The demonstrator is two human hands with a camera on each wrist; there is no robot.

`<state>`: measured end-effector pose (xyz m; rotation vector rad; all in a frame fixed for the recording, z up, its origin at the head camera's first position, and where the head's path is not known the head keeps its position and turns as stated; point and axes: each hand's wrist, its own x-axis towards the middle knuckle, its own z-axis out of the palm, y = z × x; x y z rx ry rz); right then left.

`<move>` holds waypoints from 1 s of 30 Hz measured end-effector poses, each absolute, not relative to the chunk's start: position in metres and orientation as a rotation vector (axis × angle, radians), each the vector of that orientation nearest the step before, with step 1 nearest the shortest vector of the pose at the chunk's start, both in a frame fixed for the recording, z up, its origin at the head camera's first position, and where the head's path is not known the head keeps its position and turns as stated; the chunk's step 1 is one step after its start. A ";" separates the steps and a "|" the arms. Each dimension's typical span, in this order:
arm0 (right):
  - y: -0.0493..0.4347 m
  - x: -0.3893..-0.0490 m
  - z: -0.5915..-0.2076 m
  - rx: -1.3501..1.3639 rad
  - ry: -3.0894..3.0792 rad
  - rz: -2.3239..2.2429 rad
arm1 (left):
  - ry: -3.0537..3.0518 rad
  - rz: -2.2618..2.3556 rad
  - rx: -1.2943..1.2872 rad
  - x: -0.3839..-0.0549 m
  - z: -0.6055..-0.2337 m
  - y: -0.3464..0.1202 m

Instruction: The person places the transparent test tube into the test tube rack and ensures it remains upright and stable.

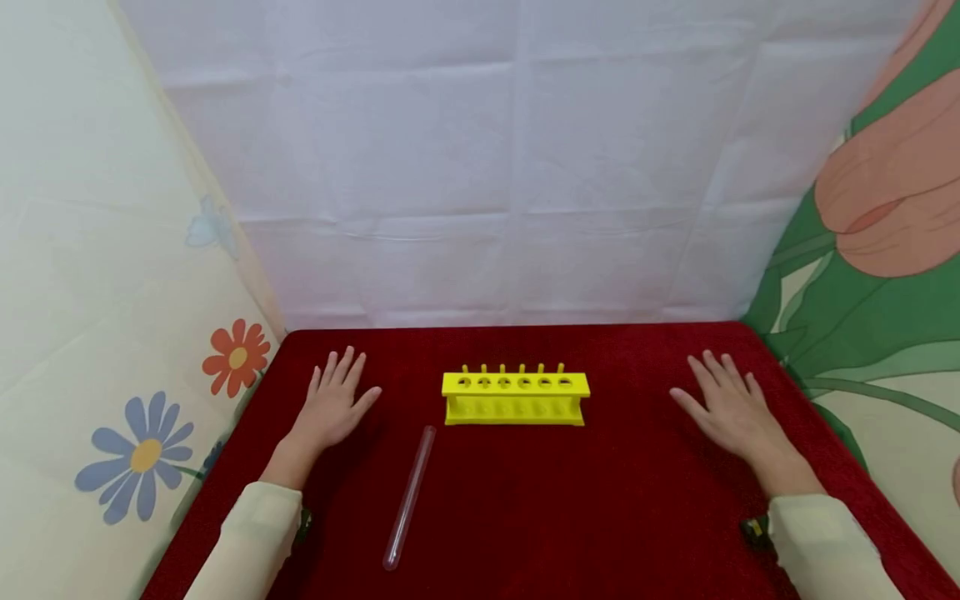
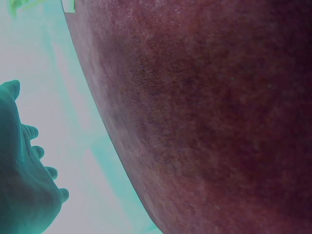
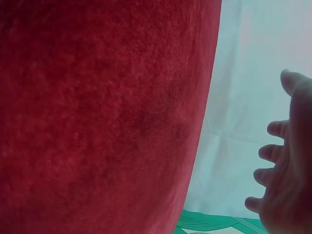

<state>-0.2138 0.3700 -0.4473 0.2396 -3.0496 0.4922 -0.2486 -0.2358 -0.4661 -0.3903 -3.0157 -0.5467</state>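
Observation:
Palm down over the left part of the red cloth, my left hand [image 1: 333,406] has its fingers spread and holds nothing. My right hand [image 1: 731,406] mirrors it on the right side, fingers spread as well. Between the hands, toward the back, stands a yellow test tube rack [image 1: 515,398] with a row of round holes and short pegs behind them. A clear test tube [image 1: 409,498] lies on the cloth in front of the rack, slanting, nearer to the left hand. Each wrist view shows the spread fingers of its own hand above the cloth.
A red velvety cloth [image 1: 600,508] covers the table. Behind it hangs a creased white sheet [image 1: 480,167]. Flower-printed panels flank both sides, with a blue flower [image 1: 145,456] on the left and large pink tulips [image 1: 892,183] on the right.

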 end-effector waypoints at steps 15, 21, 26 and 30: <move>0.350 -0.213 -0.434 0.329 -2.924 0.561 | -2.956 -0.584 -0.432 -0.245 -0.461 -0.230; 0.338 -0.212 -0.430 0.383 -2.884 0.577 | -2.943 -0.626 -0.453 -0.240 -0.453 -0.222; 0.329 -0.211 -0.431 0.420 -2.854 0.563 | -2.959 -0.647 -0.449 -0.236 -0.451 -0.216; 0.322 -0.211 -0.431 0.442 -2.842 0.562 | -2.977 -0.650 -0.453 -0.232 -0.452 -0.212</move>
